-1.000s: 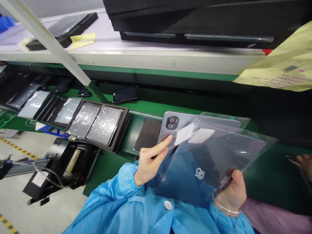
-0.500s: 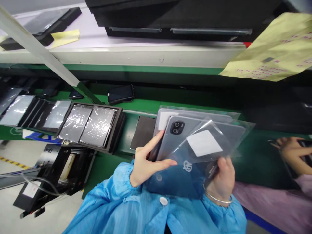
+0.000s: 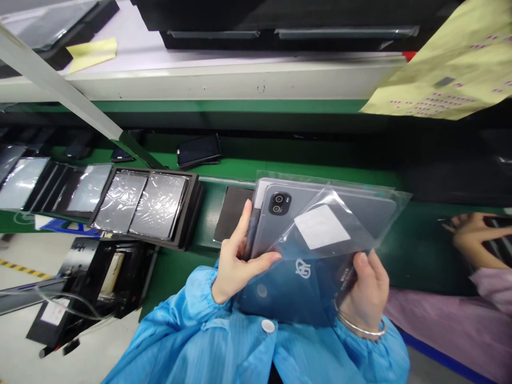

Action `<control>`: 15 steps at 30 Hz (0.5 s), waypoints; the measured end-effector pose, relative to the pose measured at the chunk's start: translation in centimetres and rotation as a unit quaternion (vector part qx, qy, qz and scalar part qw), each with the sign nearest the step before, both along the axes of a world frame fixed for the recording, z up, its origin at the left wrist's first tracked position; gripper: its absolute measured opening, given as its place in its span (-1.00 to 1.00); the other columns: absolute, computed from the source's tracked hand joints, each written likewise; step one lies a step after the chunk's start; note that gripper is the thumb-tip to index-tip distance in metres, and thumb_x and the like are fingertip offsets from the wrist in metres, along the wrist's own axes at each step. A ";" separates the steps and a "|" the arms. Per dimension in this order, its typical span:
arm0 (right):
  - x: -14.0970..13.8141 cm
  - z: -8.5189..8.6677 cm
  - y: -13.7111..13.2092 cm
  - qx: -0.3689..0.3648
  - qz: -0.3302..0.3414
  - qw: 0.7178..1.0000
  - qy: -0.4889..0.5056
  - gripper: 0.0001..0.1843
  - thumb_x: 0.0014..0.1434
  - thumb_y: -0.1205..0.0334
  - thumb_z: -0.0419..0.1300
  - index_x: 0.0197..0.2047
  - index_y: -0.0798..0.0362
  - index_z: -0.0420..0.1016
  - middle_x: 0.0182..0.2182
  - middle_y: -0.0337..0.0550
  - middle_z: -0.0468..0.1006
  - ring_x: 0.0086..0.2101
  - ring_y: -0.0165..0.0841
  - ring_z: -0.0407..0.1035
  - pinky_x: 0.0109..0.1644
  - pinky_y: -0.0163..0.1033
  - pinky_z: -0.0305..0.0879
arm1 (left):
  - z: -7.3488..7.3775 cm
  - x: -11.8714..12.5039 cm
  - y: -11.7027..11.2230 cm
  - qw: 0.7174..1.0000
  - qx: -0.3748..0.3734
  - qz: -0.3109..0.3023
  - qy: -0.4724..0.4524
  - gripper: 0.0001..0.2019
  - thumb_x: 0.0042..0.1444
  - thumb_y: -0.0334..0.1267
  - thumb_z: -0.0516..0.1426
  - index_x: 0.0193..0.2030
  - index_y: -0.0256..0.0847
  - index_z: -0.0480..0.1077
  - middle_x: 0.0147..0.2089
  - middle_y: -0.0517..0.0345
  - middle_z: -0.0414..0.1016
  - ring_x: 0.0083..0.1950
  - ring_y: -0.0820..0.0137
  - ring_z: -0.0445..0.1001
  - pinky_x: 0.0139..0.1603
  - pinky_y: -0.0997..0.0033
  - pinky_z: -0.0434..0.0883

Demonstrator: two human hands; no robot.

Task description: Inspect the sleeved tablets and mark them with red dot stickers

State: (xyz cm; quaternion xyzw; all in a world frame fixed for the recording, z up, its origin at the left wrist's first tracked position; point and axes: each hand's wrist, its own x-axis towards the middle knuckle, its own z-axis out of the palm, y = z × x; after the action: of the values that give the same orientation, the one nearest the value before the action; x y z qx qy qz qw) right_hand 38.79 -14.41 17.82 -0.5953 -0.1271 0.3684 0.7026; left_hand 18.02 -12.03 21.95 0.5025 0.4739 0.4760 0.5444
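Close to my body, both hands grip a small stack of tablets point(image 3: 280, 288), their backs facing up. A clear film with a white square label point(image 3: 321, 227) covers the top one and sticks out past its right edge. My left hand point(image 3: 239, 256) is wrapped round the left side, thumb on the back near the camera bump. My right hand point(image 3: 366, 288) holds the lower right corner, thumb on top; its other fingers are partly hidden underneath. The lower tablet shows only as a thin edge behind the top one.
Left of me, a black tray point(image 3: 186, 213) holds two film-wrapped tablets point(image 3: 160, 205). A dark flat pad point(image 3: 232, 213) lies beside it. Dark devices point(image 3: 199, 151) rest on the green bench behind. A slanted post point(image 3: 80, 101) stands at left. At right, a co-worker's hand point(image 3: 476, 240) holds a dark device.
The top tablet has shifted left and up, now covering more of the one beneath it. Both hands keep their grip, and the view has moved slightly.
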 end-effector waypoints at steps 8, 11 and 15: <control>0.1 0.0 -0.3 -0.005 0.006 1.000 0.014 -0.71 -0.14 0.11 0.52 -0.30 -0.03 0.68 -0.39 -0.26 0.66 -0.29 -0.40 0.53 -0.24 -0.40 0.50 | 0.2 -0.1 0.1 1.000 -0.014 0.008 -0.005 -0.05 0.11 -0.07 0.39 0.56 0.11 0.02 0.05 0.08 0.66 -0.27 0.33 0.66 -0.23 0.34 0.68; -0.2 0.1 -0.2 0.014 -0.005 1.000 -0.013 -0.71 -0.13 0.14 0.51 -0.26 -0.06 0.69 -0.37 -0.27 0.65 -0.34 -0.37 0.50 -0.30 -0.35 0.48 | -0.2 -1.1 0.5 0.998 -0.006 -0.056 -0.029 0.07 0.06 0.19 0.34 0.59 0.06 -0.10 0.30 -0.09 0.51 0.02 0.14 0.66 -0.01 0.19 0.67; -0.6 -0.9 -0.6 0.097 -0.032 0.989 -0.107 -0.68 -0.10 0.14 0.51 -0.23 -0.01 0.69 -0.36 -0.27 0.63 -0.45 -0.44 0.39 -0.43 -0.38 0.33 | -2.4 -2.0 1.1 0.991 0.015 -0.123 -0.049 0.13 -0.30 0.35 0.43 0.41 -0.15 0.33 0.23 -0.21 0.56 0.17 -0.03 0.60 0.18 0.04 0.58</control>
State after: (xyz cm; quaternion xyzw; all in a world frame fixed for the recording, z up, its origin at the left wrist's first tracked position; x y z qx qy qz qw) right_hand 38.17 -15.05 16.92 -0.5642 -0.2172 0.2662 0.7508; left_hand 16.00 -10.88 19.58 0.5409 0.3742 0.4369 0.6136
